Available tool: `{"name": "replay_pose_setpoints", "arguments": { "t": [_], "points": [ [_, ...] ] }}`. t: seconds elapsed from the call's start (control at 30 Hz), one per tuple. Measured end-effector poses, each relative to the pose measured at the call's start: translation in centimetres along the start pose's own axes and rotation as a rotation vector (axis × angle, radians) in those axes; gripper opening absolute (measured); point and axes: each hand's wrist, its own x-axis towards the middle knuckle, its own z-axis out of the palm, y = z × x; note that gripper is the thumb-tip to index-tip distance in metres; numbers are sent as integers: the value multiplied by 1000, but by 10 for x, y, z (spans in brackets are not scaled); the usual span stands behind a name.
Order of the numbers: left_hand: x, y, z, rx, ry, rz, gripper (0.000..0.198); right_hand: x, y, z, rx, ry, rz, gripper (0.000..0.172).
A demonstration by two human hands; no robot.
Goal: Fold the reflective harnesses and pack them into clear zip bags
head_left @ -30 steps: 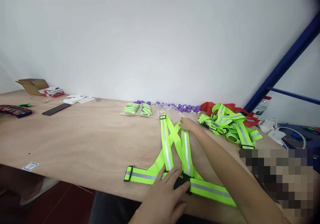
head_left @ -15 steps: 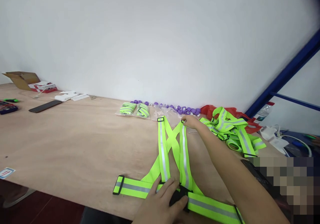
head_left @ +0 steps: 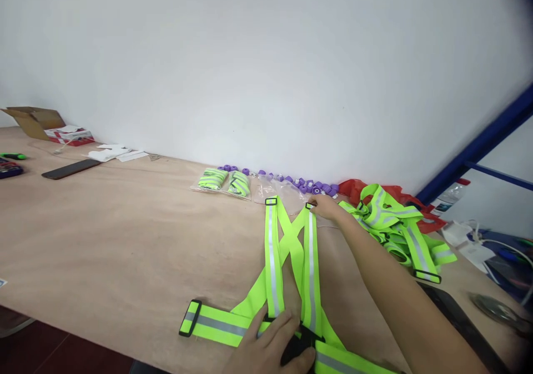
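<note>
A neon-yellow reflective vest [head_left: 272, 274] of elastic straps with silver stripes lies spread on the table, its two upper straps crossing behind. My left hand [head_left: 272, 343] lies on the vest's lower middle with fingers stretched out, pressing near a black joining piece [head_left: 293, 347] that it partly covers. At the far end of the right upper strap, my right hand [head_left: 327, 207] pinches around the black buckle [head_left: 310, 205]. Another black buckle [head_left: 271, 201] tops the left strap, and a larger black slider [head_left: 190, 318] sits at the left end of the waist strap.
A heap of similar vests [head_left: 391, 224] lies right, beside red plastic [head_left: 352, 188] and a bottle [head_left: 449, 197]. Two bagged vests [head_left: 212, 178], clear bags [head_left: 268, 189] and purple rolls [head_left: 316, 188] line the wall. Far left are a cardboard box [head_left: 35, 121] and a black bar [head_left: 70, 169].
The view has shifted and tilted slightly. Both hands keep their places on the vest, with the right hand still at the buckle; the vest looks almost the same.
</note>
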Motion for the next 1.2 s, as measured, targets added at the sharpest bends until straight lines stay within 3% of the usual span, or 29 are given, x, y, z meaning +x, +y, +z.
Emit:
{"name": "replay_pose_setpoints", "arguments": {
  "t": [0.13,0.3,0.53,0.63,0.8,1.0,1.2],
  "points": [
    [2,1,-2,73,126,-11,32,-2,-4,5,-19,27,-22,27],
    [6,4,-11,95,123,-16,29,-10,-16,16,-49,90,-23,31],
    [4,7,-15,-51,-27,-51,41,-53,-58,28,30,263,-61,45],
    [4,10,-27,-212,-147,-105,52,-82,-77,32,85,311,-149,43],
    [8,17,-48,-408,-247,-239,48,-138,-93,41,223,362,-276,44],
    [12,19,-52,-421,-272,-254,47,-186,-98,61,165,225,-363,49],
    [12,19,-54,-418,-276,-248,49,-191,-101,61,100,36,-344,56]
  ]
}}
